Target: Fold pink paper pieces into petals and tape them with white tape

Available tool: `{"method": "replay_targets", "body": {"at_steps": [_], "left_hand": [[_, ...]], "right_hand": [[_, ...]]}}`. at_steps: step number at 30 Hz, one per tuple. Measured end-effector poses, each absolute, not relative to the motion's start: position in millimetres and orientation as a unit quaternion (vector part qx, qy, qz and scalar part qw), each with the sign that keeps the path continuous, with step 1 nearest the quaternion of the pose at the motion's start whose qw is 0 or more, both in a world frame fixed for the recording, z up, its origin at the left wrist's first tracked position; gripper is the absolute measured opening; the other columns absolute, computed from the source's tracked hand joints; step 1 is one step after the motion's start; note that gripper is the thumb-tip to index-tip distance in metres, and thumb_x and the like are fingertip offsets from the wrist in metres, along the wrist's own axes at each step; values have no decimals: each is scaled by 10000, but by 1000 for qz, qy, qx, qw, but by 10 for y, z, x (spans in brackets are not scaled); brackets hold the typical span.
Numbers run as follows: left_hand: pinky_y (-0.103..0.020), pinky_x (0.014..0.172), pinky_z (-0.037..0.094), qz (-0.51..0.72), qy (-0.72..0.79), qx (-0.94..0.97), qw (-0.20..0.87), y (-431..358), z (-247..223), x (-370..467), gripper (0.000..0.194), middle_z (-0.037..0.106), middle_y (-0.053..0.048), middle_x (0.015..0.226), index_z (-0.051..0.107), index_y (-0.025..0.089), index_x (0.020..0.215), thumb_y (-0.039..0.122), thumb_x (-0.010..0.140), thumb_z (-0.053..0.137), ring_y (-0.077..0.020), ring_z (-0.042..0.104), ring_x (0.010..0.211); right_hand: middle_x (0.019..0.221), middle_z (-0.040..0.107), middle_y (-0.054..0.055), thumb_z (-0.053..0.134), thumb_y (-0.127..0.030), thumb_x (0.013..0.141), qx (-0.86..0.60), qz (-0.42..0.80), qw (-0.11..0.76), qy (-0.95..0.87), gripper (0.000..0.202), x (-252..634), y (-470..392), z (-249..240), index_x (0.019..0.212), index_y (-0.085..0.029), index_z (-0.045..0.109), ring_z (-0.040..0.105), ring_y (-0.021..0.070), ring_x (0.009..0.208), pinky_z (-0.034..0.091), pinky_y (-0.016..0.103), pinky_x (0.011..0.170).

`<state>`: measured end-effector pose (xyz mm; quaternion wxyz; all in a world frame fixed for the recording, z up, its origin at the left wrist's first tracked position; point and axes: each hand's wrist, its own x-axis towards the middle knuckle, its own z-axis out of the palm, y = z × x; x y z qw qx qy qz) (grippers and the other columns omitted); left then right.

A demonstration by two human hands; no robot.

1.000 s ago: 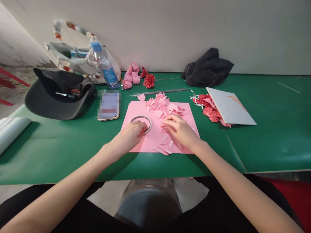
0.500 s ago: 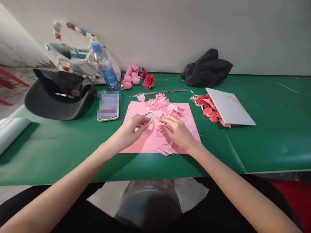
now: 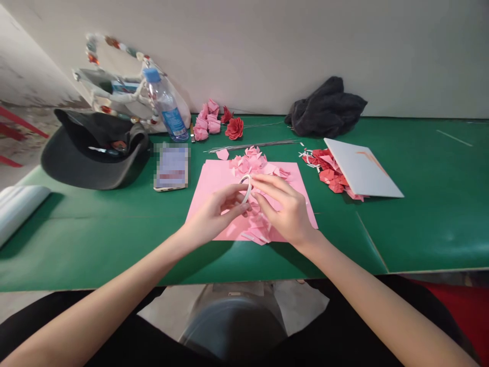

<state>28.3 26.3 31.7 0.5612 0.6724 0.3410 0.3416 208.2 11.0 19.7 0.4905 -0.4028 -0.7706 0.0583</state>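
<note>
My left hand holds a roll of white tape upright between thumb and fingers. Close on its right side is my right hand, the tips of its fingers at the roll's upper edge and its thumb a little lower, apart from the fingers. Whether it pinches a tape end is too small to tell. Both hands are above a sheet of pink paper. Folded pink paper pieces lie on the sheet behind the hands, and more pink pieces with white strips lie beneath them.
Thin wires lie behind the sheet. Pink and red paper flowers, a bottle, a phone and a cap are further left. On the right, a white board leans over red pieces; a black cloth is behind.
My left hand has moved right with the tape roll. My right hand has risen from the pink pieces, and its fingertips have come to the roll.
</note>
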Motion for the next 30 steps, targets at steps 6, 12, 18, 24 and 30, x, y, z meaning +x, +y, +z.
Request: {"method": "replay_targets", "body": {"at_steps": [6, 12, 18, 24, 30], "left_hand": [[-315, 768, 535, 316, 396, 686, 522, 252, 378, 293, 162, 695, -64, 905, 675, 139, 942, 257, 850, 613, -168, 662, 773], [-325, 777, 524, 321, 434, 710, 453, 254, 386, 292, 176, 719, -54, 854, 693, 158, 919, 277, 860, 576, -196, 677, 808], [-317, 727, 520, 325, 464, 714, 412, 265, 400, 277, 186, 748, -53, 837, 738, 174, 867, 290, 834, 597, -217, 681, 793], [-326, 731, 514, 333, 474, 717, 389, 353, 379, 195, 206, 750, -59, 821, 759, 167, 875, 308, 816, 621, -216, 674, 761], [-326, 733, 509, 415, 540, 655, 328, 652, 304, -151, 256, 739, -69, 833, 746, 168, 883, 382, 791, 641, -221, 660, 788]], "right_hand": [[1061, 689, 79, 580, -118, 867, -405, 108, 515, -748, 149, 2052, 82, 197, 941, -202, 678, 649, 187, 1023, 540, 373, 920], [995, 653, 53, 561, -119, 875, -440, 212, 522, -699, 115, 2025, 79, 203, 837, -220, 601, 622, 188, 1007, 520, 380, 898], [1010, 558, 51, 482, -87, 892, -438, 186, 486, -733, 173, 1982, 61, 158, 828, -233, 548, 578, 195, 1007, 482, 423, 934], [1010, 517, 60, 398, -66, 912, -382, 148, 476, -778, 205, 1966, 45, 120, 867, -226, 519, 562, 185, 991, 495, 388, 888], [1032, 591, 53, 433, -63, 908, -371, 164, 470, -784, 251, 2109, 37, 132, 1041, -254, 527, 583, 190, 1041, 502, 390, 908]]}}
